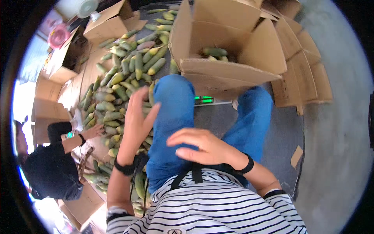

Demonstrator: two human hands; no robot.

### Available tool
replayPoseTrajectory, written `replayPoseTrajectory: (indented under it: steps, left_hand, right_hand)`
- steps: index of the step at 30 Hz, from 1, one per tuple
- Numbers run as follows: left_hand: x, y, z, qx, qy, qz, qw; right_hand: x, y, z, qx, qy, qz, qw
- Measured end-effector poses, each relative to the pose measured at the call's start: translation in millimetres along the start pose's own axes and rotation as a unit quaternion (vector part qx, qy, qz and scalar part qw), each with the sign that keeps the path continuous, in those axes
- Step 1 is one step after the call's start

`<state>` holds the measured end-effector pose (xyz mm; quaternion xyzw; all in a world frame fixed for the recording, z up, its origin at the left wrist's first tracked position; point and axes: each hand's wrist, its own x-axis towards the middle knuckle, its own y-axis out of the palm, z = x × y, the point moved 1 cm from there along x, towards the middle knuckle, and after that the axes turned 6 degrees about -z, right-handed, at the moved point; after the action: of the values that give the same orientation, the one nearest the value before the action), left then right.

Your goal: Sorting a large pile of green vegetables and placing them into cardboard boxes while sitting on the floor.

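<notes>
A large heap of green cucumbers [114,79], many with yellowish ends, spreads over the floor to my left. My left hand [138,117] is over the heap's near edge, beside my knee, with thumb and fingers apart and nothing in it. Above my left thigh hovers my right hand [201,146], empty, its thumb apart from the fingers. Before my knees stands an open cardboard box [230,73] with a few cucumbers [214,52] low inside. A scale with a lit green display [204,99] shows beneath the box's near side.
A co-worker's hand [93,131] reaches the heap's left side. Open cardboard boxes [106,25] stand beyond the heap. More cardboard boxes [301,67] are at the right, above a cardboard scrap [297,156] on the dark mat [277,140].
</notes>
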<state>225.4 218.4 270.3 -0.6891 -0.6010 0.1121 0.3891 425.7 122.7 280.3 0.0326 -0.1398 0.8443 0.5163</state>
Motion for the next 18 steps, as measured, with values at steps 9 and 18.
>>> replayPoseTrajectory:
  steps: [9,18]
  left_hand:
    - [-53,26,2,0.059,-0.045,0.047,0.996]
    - [-55,24,2,0.059,-0.041,0.063,0.995]
  right_hand:
    - [7,14,146,0.645,-0.117,0.038,0.755]
    - [-10,16,155,0.709,-0.042,-0.041,0.702]
